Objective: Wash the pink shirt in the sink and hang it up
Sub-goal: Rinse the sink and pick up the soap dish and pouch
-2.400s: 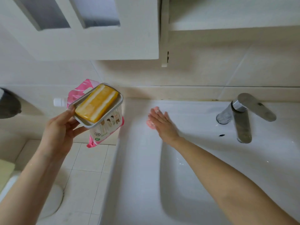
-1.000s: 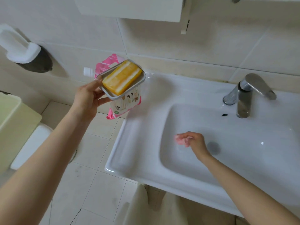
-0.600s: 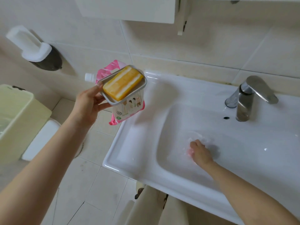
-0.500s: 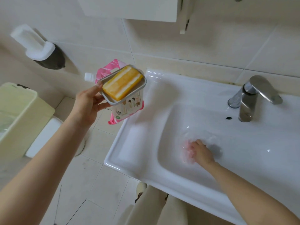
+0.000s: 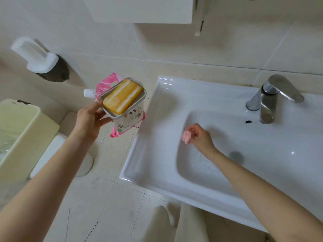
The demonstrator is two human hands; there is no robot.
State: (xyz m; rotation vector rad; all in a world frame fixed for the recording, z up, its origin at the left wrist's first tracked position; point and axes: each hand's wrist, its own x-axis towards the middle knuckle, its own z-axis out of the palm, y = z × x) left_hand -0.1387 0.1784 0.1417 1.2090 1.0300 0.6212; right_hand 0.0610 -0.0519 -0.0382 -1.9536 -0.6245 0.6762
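— Fingers point(image 5: 193, 128) of your right hand point(image 5: 201, 139) pinch a small pink wad point(image 5: 186, 137) over the sink point(image 5: 157, 95) basin. Is it the shirt?
— I cannot tell; it seems too small, and no shirt shows elsewhere.
— And your left hand point(image 5: 89, 119)?
— It grips a soap dish point(image 5: 130, 110) with a yellow bar point(image 5: 122, 98) inside and a pink pouch point(image 5: 127, 121) beneath, probably to hold them clear of the basin.

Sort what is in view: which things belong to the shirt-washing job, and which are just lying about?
Job: sink, tap, soap bar in its dish and pink pouch, both gripped by the left hand; small pink wad pinched by the right hand. No shirt shows.
Lying about: white wall holder, pale green bin, wall cabinet.
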